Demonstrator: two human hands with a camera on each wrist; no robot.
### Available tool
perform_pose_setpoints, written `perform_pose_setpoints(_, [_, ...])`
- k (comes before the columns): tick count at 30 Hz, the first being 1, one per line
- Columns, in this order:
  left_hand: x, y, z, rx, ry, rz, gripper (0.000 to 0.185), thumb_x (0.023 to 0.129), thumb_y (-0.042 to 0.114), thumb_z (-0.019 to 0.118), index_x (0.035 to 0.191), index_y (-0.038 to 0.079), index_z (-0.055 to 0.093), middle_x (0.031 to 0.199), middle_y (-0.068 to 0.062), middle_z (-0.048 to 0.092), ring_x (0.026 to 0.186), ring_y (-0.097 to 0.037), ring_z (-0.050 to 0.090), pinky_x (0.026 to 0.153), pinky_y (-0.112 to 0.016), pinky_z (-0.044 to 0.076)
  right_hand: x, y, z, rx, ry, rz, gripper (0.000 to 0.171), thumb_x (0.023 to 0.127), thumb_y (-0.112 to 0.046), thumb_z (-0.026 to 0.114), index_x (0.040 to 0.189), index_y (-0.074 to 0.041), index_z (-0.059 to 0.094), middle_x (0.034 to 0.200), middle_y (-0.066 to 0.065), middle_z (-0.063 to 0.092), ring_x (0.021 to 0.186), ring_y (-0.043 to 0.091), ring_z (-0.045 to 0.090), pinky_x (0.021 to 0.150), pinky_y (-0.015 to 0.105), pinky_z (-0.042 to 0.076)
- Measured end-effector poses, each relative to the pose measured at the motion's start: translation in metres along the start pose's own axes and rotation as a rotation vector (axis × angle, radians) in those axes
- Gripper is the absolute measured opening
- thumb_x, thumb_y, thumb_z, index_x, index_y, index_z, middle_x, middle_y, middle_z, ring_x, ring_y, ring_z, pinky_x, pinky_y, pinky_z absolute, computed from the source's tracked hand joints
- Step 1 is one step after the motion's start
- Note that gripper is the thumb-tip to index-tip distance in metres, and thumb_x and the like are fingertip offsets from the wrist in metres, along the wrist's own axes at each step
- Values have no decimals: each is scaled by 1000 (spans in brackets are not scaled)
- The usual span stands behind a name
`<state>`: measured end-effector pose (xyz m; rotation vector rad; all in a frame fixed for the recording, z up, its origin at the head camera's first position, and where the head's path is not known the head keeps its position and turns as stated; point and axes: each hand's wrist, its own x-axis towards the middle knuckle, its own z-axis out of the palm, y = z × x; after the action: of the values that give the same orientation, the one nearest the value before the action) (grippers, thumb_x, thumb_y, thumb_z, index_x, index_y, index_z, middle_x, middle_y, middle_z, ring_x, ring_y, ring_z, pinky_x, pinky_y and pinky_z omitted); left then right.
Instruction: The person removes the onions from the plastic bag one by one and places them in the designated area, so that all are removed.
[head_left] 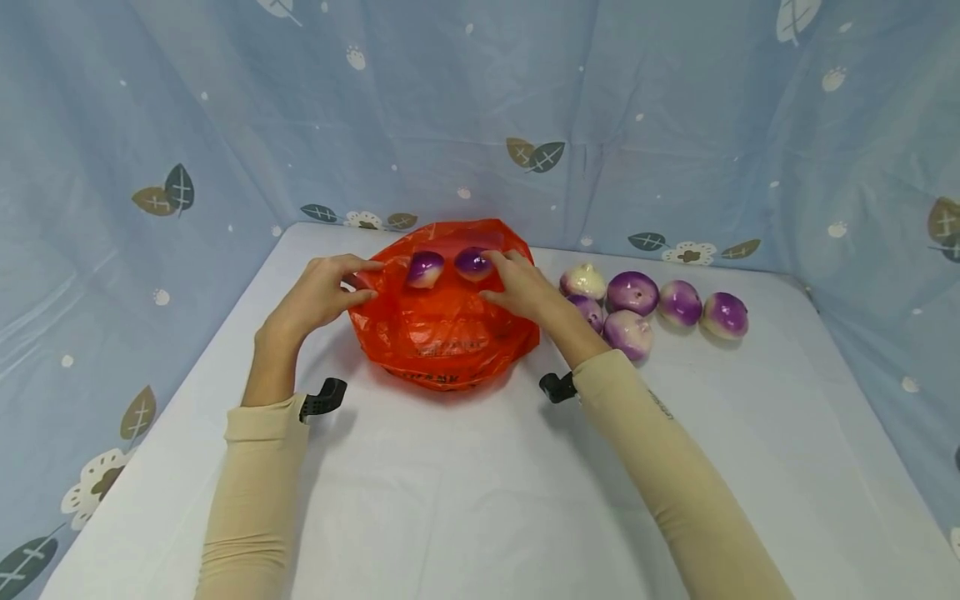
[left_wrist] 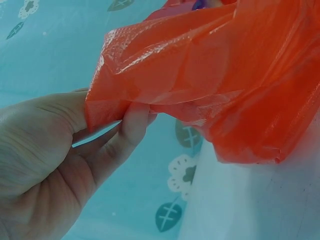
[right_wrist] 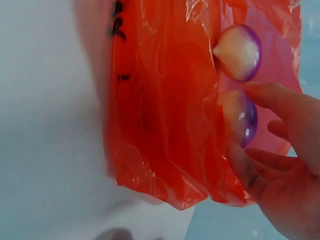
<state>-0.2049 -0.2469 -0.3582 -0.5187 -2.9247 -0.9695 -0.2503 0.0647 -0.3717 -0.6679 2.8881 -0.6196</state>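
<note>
An orange plastic bag (head_left: 442, 333) lies on the white table (head_left: 465, 483) with its mouth turned away from me. My left hand (head_left: 371, 280) pinches the bag's left rim (left_wrist: 115, 107) between thumb and fingers and holds it up. Two purple-and-white onions sit in the open mouth, the left onion (head_left: 424, 268) loose and the right onion (head_left: 472, 263) gripped by my right hand (head_left: 486, 273). In the right wrist view the thumb and fingers (right_wrist: 280, 100) curl round that onion (right_wrist: 237, 115), with the other onion (right_wrist: 239, 52) just beyond it.
Several more purple onions (head_left: 632, 292) and one pale onion (head_left: 583, 281) lie in a cluster on the table right of the bag. Blue leaf-print curtains (head_left: 480, 125) close the table in at the back and both sides.
</note>
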Motion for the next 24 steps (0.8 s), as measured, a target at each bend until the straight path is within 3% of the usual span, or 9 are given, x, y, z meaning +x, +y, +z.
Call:
perform_pose_setpoints(6, [0,0,0,6,-3,-3,43,88,8,71,131,8,63,122,-14,67,98,-30,70,80,-46,61,7,1,6,35,-5,-4,72,91,-31,70,152,-17,34,149,17,40,135,32,44,116,47,38])
perform_pose_setpoints(15, [0,1,0,7,-2,1,44,88,7,72,131,8,63,123,-15,66,98,-31,70,82,-47,60,13,1,9,-10,-5,-38,72,92,-30,69,152,-18,33,158,11,30,142,31,39,120,47,32])
perform_pose_setpoints(24, [0,1,0,14,-3,-10,44,88,7,72,131,8,63,123,-15,66,99,-31,70,82,-47,60,11,3,14,-85,3,-23,70,90,-32,70,151,-29,37,144,14,39,123,33,50,104,51,49])
